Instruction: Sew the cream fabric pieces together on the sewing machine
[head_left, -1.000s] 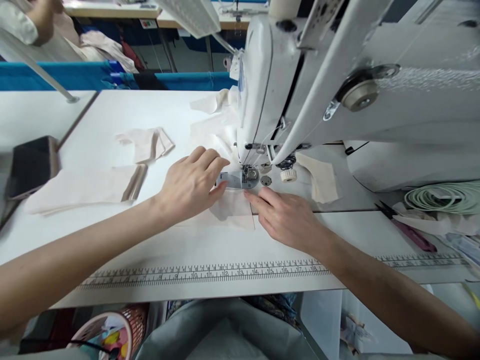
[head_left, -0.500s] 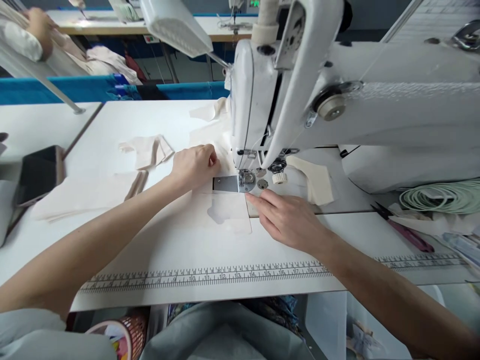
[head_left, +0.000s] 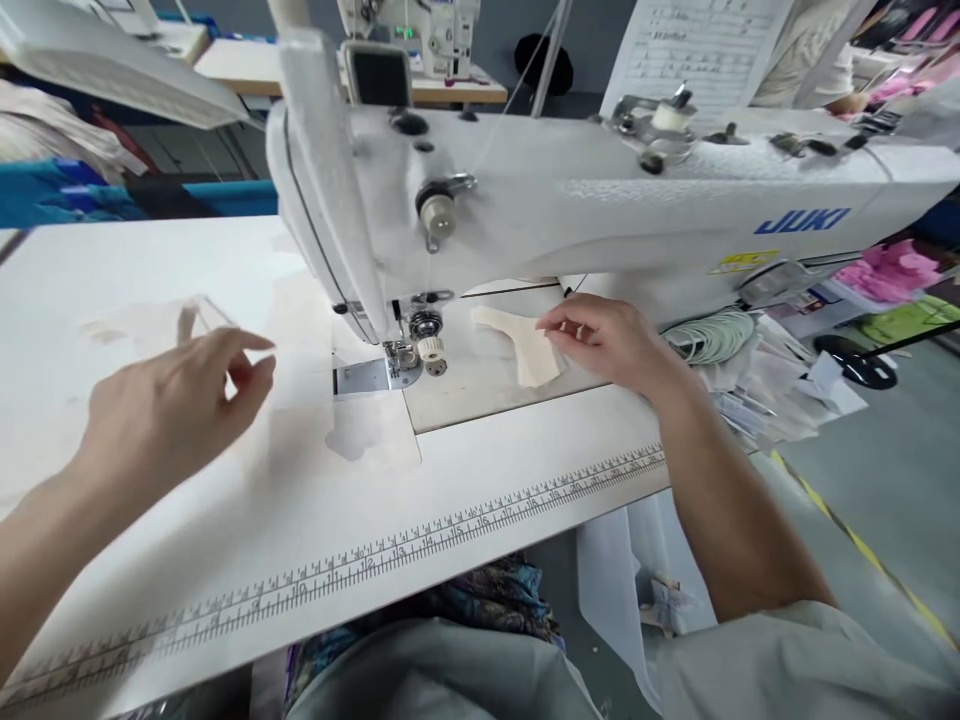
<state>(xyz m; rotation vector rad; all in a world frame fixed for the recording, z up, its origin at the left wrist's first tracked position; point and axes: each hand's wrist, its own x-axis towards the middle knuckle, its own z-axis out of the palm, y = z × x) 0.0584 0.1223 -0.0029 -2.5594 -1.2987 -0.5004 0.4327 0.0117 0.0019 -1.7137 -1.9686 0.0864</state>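
While my right hand [head_left: 615, 342] overlaps the curved cream fabric piece [head_left: 527, 352], I cannot tell if its grip is together. My left hand [head_left: 171, 408] has its grip apart.

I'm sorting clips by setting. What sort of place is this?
Probably a sewing workshop: a sewing machine fills the foreground, a second machine stands behind it, and a cut fabric piece lies by the right hand.

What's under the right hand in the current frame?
A curved cream fabric piece lies on the machine bed, its edge partly covered by the right hand. What the hand hides directly beneath cannot be seen, nor whether it touches the fabric.
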